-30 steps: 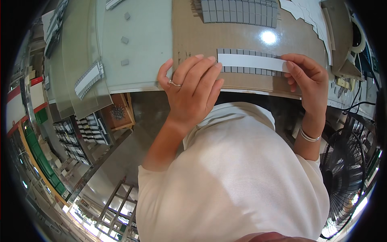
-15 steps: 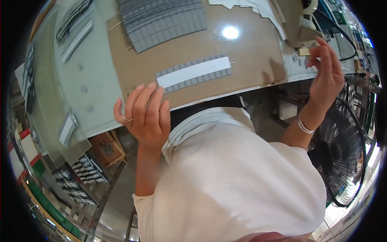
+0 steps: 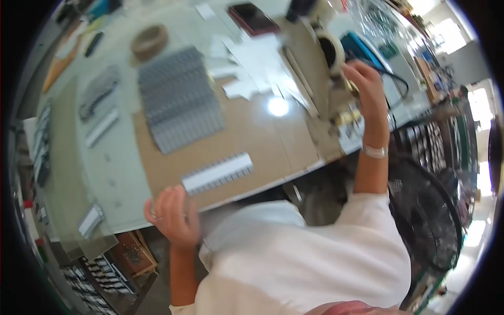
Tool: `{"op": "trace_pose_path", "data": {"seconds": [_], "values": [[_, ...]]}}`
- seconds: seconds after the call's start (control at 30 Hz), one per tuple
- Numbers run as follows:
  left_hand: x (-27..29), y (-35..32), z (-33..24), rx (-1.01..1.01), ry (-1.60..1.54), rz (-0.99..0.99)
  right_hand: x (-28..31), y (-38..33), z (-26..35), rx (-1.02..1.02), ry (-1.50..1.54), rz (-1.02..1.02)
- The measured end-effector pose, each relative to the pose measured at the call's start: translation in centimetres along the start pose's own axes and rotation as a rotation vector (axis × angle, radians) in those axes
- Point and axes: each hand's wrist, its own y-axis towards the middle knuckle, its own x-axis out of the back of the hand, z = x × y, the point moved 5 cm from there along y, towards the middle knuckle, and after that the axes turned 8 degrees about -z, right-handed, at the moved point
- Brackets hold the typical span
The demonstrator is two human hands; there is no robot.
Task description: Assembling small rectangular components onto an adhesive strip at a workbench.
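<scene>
Presently, taking the strip (image 3: 217, 172) as the centre of the dial, the left hand (image 3: 177, 218) is resting between seven and eight o'clock. Its fingers are bending loosely, slightly parted, and are gripping nothing that shows; whether a fingertip is touching the strip's near end, I cannot tell. The strip itself is lying near the front edge of a brown board (image 3: 278, 142), grey blocks lining both its long sides.

At eleven o'clock, a grey stack (image 3: 181, 100) is covering the board's left part. At two, the right hand (image 3: 370, 86) is hovering just beside a white tape roll (image 3: 339, 52), its fingers curling; blur is hiding whether they are pinching anything, and the hand is blocking the view behind it. Between twelve and one, cut white sheets (image 3: 257, 58) are spreading over the board's far edge. Beyond the stack, a brown roll (image 3: 149, 42) is sitting at eleven; past the sheets, a phone (image 3: 253, 18) is lying.

Below the table, between seven and eight, an open box (image 3: 124, 244) is holding dark, wiry bits (image 3: 134, 255); past it, racks (image 3: 100, 283) are carrying rows of pale pieces.
</scene>
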Motion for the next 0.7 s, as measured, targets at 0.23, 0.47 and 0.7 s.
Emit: {"op": "trace_pose_path", "data": {"seconds": [0.23, 0.47, 0.7], "values": [[0.2, -0.4, 0.0, 0.102, -0.011, -0.026, 4.0, -8.9, 0.6, 0.11, 0.451, -0.151], [0.3, -0.3, -0.2, 0.091, -0.026, 0.004, 1.5, -10.6, -4.0, -0.13, 0.555, -0.129], [0.2, -0.4, -0.1, 0.088, -0.039, -0.004, 0.6, -8.4, -5.7, -0.232, 0.444, -0.126]]}}
